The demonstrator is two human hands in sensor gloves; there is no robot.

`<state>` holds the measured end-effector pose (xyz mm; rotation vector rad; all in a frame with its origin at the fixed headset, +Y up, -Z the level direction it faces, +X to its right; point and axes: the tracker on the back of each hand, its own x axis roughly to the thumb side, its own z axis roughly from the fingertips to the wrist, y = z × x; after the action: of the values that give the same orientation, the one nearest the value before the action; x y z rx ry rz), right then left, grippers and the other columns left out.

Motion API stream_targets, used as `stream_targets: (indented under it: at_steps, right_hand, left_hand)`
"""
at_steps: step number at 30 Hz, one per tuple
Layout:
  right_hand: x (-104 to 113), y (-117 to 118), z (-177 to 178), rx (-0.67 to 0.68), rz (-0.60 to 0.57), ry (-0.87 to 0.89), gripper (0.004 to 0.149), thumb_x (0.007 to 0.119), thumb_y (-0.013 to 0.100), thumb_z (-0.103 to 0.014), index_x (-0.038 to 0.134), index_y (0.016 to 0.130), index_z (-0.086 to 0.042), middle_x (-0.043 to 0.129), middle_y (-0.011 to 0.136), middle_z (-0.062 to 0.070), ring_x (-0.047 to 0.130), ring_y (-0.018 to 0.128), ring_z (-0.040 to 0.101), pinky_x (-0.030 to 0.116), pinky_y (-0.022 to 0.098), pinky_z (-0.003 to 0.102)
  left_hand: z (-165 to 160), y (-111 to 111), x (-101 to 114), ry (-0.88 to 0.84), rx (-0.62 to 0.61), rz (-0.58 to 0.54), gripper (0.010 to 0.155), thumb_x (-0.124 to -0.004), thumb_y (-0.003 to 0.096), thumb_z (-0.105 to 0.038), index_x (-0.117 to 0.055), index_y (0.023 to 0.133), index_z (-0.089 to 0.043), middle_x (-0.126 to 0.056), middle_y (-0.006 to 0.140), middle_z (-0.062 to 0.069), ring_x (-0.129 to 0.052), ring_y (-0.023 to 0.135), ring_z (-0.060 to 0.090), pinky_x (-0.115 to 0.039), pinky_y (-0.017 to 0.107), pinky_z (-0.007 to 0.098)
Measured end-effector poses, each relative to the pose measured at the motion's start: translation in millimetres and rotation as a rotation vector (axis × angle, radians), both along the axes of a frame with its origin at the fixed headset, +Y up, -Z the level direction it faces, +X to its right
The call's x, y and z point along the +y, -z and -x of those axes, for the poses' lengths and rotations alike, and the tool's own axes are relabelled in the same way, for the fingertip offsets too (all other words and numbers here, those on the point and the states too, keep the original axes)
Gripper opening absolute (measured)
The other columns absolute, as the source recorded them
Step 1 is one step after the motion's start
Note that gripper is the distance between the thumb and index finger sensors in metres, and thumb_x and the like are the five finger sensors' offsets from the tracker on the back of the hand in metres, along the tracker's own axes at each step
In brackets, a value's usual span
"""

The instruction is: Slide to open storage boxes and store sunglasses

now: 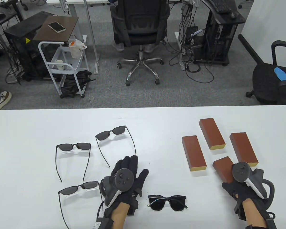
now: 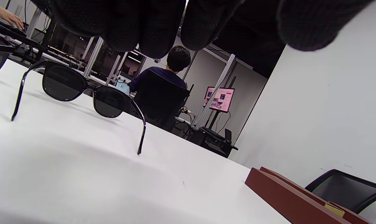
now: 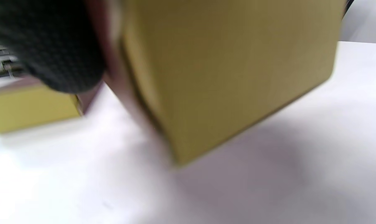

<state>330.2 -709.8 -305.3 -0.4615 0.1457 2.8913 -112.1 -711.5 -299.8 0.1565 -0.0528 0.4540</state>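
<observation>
Several open sunglasses lie on the left of the white table (image 1: 26, 133): one pair (image 1: 72, 146), a second (image 1: 114, 132), a third (image 1: 78, 187). A folded black pair (image 1: 167, 202) lies near the front. My left hand (image 1: 136, 166) hovers flat between them with straight fingers (image 2: 144, 25), holding nothing; sunglasses (image 2: 85, 90) stand ahead of it. Several brown storage boxes sit on the right (image 1: 194, 152), (image 1: 212, 133), (image 1: 243, 148). My right hand (image 1: 230, 184) grips the nearest box (image 1: 225, 168); its yellow end (image 3: 231, 71) appears tilted, with a gloved finger (image 3: 51, 46) on its side.
Beyond the table's far edge stand an office chair (image 1: 139, 26), a white trolley (image 1: 64, 64) and a black chair (image 1: 274, 78) at the right. A person (image 2: 175, 62) sits with their back turned. Another box's yellow end (image 3: 29, 109) lies left of the gripped one.
</observation>
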Motion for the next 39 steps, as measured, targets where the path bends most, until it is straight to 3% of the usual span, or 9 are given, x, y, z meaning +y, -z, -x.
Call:
stream_targets:
  at_steps: [6,11,16,24,30,35,39]
  right_hand:
    - [39.3,5.9,26.8,0.127,-0.082,0.092,0.087,0.095,0.026,-0.047,0.049,0.096,-0.024,0.058,0.100,0.017,0.072,0.081,0.043,0.064,0.062,0.058]
    - [62.1,10.0,67.3,0.339,-0.100,0.087,0.085,0.095,0.027,-0.045,0.050,0.096,-0.026,0.058,0.102,0.015,0.069,0.085,0.042,0.062,0.065,0.057]
    - [75.8,7.3,106.3,0.610,-0.090,0.159,0.085,0.096,0.027,-0.043,0.050,0.096,-0.026,0.056,0.103,0.013,0.065,0.088,0.041,0.059,0.068,0.056]
    - [85.2,-5.2,155.8,0.861,-0.069,0.115,0.084,0.098,0.026,-0.042,0.052,0.096,-0.028,0.058,0.105,0.009,0.062,0.092,0.038,0.055,0.071,0.055]
    - [80.3,-9.3,174.3,0.962,-0.039,0.146,0.084,0.098,0.026,-0.042,0.053,0.096,-0.029,0.058,0.106,0.007,0.061,0.094,0.037,0.054,0.072,0.054]
    - [75.2,-9.5,177.5,0.985,-0.043,0.174,0.084,0.098,0.026,-0.043,0.054,0.096,-0.029,0.059,0.106,0.007,0.062,0.094,0.037,0.054,0.071,0.055]
    - [69.5,-10.4,174.8,1.000,-0.104,0.174,0.085,0.097,0.025,-0.047,0.054,0.095,-0.028,0.060,0.105,0.009,0.061,0.094,0.038,0.055,0.071,0.055]
  left_hand:
    - [-8.7,-3.4,8.9,-0.008,-0.103,-0.053,0.087,-0.074,0.0351,-0.079,-0.059,0.109,-0.035,-0.066,0.113,0.004,-0.067,0.100,0.037,-0.065,0.066,0.056]
    - [-18.1,-7.0,17.9,-0.012,-0.252,-0.104,0.091,-0.074,0.0325,-0.081,-0.056,0.109,-0.036,-0.064,0.114,0.003,-0.068,0.100,0.035,-0.067,0.066,0.055]
    - [-30.8,-14.2,26.2,-0.018,-0.378,-0.155,0.094,-0.081,0.0303,-0.079,-0.051,0.110,-0.039,-0.061,0.116,0.001,-0.068,0.101,0.032,-0.068,0.065,0.056]
    - [-40.3,-22.8,35.5,-0.008,-0.457,-0.223,0.100,-0.089,0.0264,-0.076,-0.049,0.110,-0.040,-0.058,0.118,-0.001,-0.067,0.104,0.031,-0.067,0.067,0.058]
    - [-36.9,-18.0,37.0,-0.067,-0.518,-0.113,0.102,-0.092,0.0262,-0.073,-0.048,0.111,-0.038,-0.054,0.119,0.000,-0.063,0.106,0.033,-0.065,0.068,0.061]
    - [-34.6,-10.2,32.5,-0.099,-0.594,0.063,0.098,-0.096,0.0294,-0.065,-0.051,0.109,-0.030,-0.064,0.110,0.003,-0.076,0.093,0.032,-0.072,0.061,0.055]
    - [-32.3,-8.5,34.5,-0.118,-0.604,0.096,0.097,-0.099,0.0285,-0.059,-0.055,0.107,-0.026,-0.066,0.107,0.005,-0.076,0.090,0.034,-0.073,0.061,0.053]
